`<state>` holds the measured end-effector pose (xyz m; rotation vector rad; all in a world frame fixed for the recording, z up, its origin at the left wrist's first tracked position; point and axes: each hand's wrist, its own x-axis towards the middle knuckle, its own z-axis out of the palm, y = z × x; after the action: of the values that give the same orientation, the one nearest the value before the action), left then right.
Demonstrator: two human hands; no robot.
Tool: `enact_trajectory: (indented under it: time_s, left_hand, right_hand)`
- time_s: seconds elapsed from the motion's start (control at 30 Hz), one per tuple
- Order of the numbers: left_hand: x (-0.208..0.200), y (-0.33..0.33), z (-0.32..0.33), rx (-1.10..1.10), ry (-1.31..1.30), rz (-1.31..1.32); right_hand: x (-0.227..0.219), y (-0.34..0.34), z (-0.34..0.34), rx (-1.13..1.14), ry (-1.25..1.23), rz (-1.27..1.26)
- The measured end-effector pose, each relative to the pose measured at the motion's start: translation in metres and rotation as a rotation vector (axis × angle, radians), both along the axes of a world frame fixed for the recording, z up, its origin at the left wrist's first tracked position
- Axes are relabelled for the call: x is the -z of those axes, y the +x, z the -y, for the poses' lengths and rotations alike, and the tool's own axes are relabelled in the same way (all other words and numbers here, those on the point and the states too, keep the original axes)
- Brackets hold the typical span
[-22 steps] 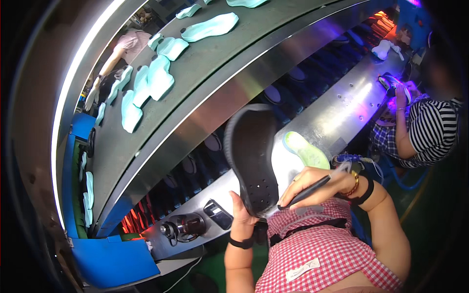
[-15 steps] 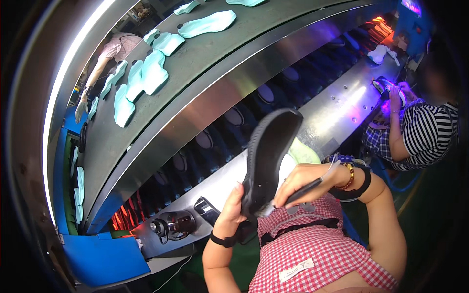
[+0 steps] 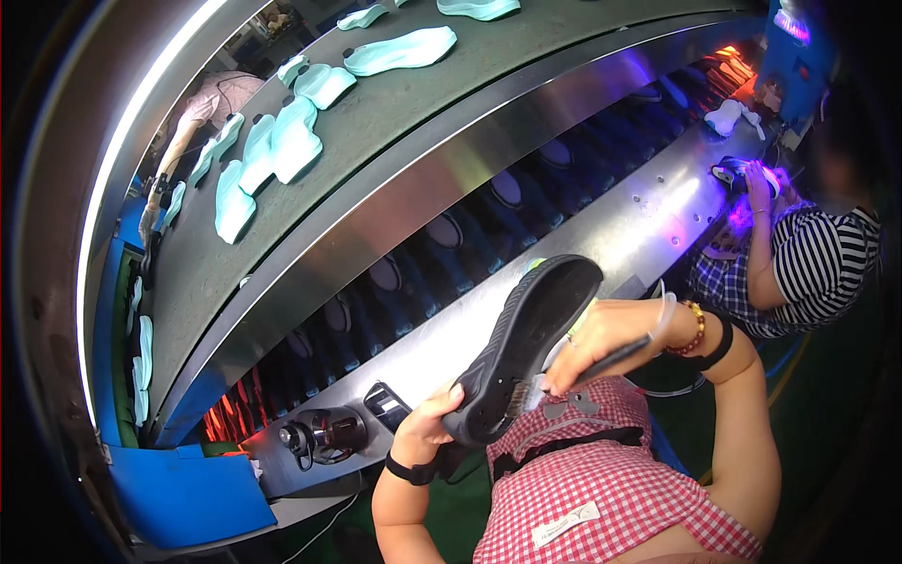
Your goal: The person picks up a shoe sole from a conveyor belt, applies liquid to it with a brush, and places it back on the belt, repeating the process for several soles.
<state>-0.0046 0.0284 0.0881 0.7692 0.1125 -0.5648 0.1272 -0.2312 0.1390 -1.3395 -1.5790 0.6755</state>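
Note:
A black shoe sole (image 3: 536, 324) is tilted in front of my chest, its hollow inner face turned up. My left hand (image 3: 434, 414) is closed round its lower left end, thumb on the rim. My right hand (image 3: 611, 334) is closed on a brush (image 3: 528, 395) with a dark handle and pale bristles. The bristles rest against the inside of the sole at the end nearest me. A clear tube (image 3: 665, 310) loops up by the brush handle. Part of a pale green piece shows behind the sole.
A steel ledge (image 3: 601, 221) runs under the belt (image 3: 376, 103), which carries several mint-coloured soles (image 3: 296, 141). A phone (image 3: 385, 406) and a dark bottle (image 3: 322, 435) stand on the ledge at left. At right, a person in stripes (image 3: 817, 258) handles a shoe (image 3: 742, 174) under purple light.
The sole has come lower and tipped flatter, and both hands have moved down slightly with it. The brush stays at the sole's near end. At far left, the other person's arm has shifted.

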Motion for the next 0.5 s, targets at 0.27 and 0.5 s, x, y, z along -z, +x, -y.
enact_trajectory:
  time_s: [0.27,0.5]
  left_hand:
    - [-0.006,-0.016,-0.006,-0.058,0.157,0.004]
    - [-0.007,-0.017,-0.011,-0.067,0.126,0.092]
  right_hand:
    - [-0.003,-0.005,0.014,0.082,-0.022,-0.030]
    - [-0.006,-0.007,0.018,0.257,0.102,0.023]
